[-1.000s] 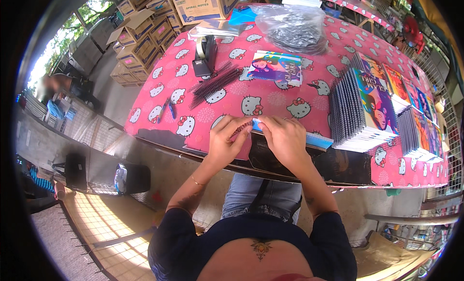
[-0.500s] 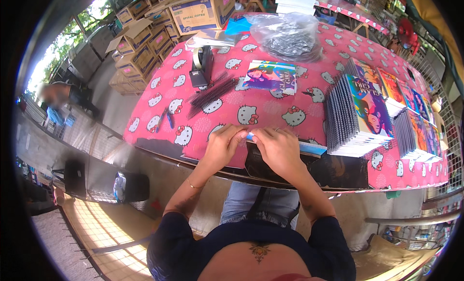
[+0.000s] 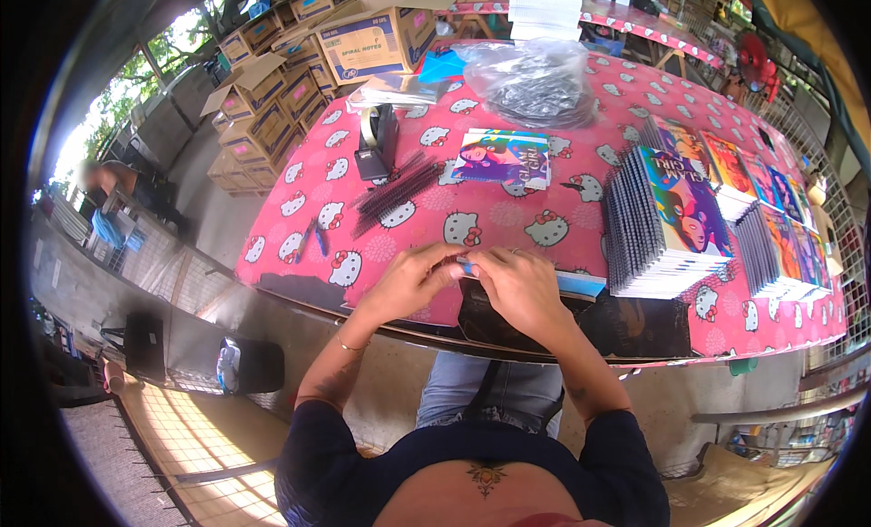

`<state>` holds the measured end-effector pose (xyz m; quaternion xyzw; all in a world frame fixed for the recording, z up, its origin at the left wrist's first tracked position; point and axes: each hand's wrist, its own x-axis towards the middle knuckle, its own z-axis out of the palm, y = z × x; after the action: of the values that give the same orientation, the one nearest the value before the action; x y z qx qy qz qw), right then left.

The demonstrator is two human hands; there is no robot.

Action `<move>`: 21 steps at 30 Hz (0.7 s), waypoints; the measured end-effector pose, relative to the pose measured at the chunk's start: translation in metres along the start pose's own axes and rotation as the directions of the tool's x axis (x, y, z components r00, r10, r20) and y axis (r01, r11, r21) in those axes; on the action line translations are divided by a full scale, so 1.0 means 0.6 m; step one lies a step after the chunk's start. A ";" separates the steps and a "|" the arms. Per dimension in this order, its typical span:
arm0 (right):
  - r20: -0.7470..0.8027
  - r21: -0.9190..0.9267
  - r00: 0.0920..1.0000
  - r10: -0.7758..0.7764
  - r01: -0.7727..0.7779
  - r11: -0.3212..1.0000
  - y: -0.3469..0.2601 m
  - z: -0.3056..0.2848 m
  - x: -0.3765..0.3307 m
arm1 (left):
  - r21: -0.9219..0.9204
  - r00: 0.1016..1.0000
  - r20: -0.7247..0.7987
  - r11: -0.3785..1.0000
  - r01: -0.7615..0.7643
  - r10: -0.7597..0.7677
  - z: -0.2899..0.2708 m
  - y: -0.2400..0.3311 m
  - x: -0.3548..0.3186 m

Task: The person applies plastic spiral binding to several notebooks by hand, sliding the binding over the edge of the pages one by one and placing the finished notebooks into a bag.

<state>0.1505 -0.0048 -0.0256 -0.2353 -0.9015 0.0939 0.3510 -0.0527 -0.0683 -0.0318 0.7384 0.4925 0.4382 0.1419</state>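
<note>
At the near edge of the table, both my hands pinch a thin notebook seen almost edge-on, its white and blue edge showing to the right. My left hand is closed at its left part, thumb and fingers pressed together. Close beside it, my right hand grips with bent fingers, and a small blue patch shows between the two thumbs. The hands hide most of the notebook. Beyond them lie black spiral binding coils and pliers. A few colourful notebooks lie farther back.
Stacked spiral notebooks stand on the right of the pink patterned table. A tape dispenser and a clear bag of black coils sit at the back. Cardboard boxes are piled beyond; a person sits far left.
My fingertips have drawn closer together on the notebook, the left hand's fingers now nearly meeting the right's. The whole view has shifted slightly; the things on the table stay put.
</note>
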 end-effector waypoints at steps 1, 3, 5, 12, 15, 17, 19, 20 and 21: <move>0.016 0.009 1.000 0.005 -0.005 1.000 0.000 -0.002 0.001 | 0.047 1.000 0.005 0.999 -0.011 0.010 -0.002 -0.001 0.000; 0.045 0.028 0.999 0.015 -0.016 0.999 -0.002 -0.008 0.002 | 0.140 0.999 0.016 0.990 -0.033 0.031 -0.005 0.003 0.003; 0.063 0.055 0.998 0.011 -0.014 0.998 0.000 -0.015 0.001 | 0.210 0.999 -0.006 0.977 -0.036 0.039 -0.001 0.022 0.009; 0.085 0.042 0.996 -0.012 0.008 0.999 0.010 -0.022 0.001 | 0.357 0.982 0.187 0.933 -0.044 -0.025 -0.017 -0.010 0.007; 0.059 -0.014 0.997 0.039 -0.038 0.999 0.004 -0.034 -0.006 | 0.540 0.991 0.093 0.832 -0.129 0.093 0.006 0.016 0.018; 0.076 -0.040 0.996 0.050 -0.047 0.998 0.018 -0.021 0.000 | 0.720 0.987 0.019 0.683 -0.122 0.157 0.045 0.050 0.020; 0.085 -0.054 0.995 0.048 -0.044 0.998 0.018 -0.017 -0.004 | 0.733 0.991 -0.060 0.679 -0.038 0.121 0.094 0.010 -0.030; 0.066 -0.062 0.997 0.046 -0.042 0.997 0.016 -0.020 -0.005 | 0.739 0.987 -0.104 0.673 -0.006 0.123 0.115 0.003 -0.059; 0.045 -0.066 0.998 0.043 -0.040 0.997 0.011 -0.019 -0.007 | 0.747 0.981 -0.146 0.664 0.027 0.125 0.118 0.017 -0.069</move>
<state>0.1633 -0.0012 -0.0217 -0.2628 -0.9069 0.0771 0.3201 0.0037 -0.0928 -0.0871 0.7009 0.6192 0.2687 -0.2306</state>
